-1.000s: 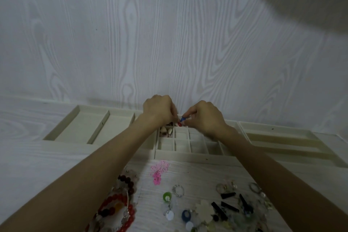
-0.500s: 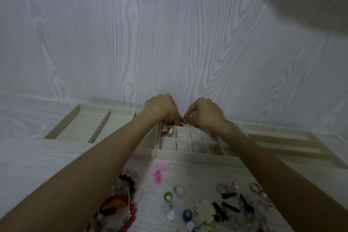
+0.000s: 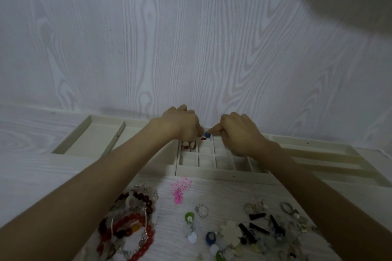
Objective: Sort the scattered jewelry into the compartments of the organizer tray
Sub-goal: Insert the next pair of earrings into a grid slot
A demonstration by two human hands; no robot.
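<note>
While L hand [image 3: 182, 125] hovers clenched over organizer tray [image 3: 220, 172], R hand [image 3: 239, 133] pinches blue bead [image 3: 207, 134] above its small compartments.

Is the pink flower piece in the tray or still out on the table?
Out: the pink flower piece lies on the table, just before the tray.

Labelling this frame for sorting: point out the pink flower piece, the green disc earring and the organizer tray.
pink flower piece [image 3: 180, 187], head view, on its openwork petals.
green disc earring [image 3: 189, 217], head view, on the green ring of the disc.
organizer tray [image 3: 220, 172], head view, on its bare front wall.
</note>
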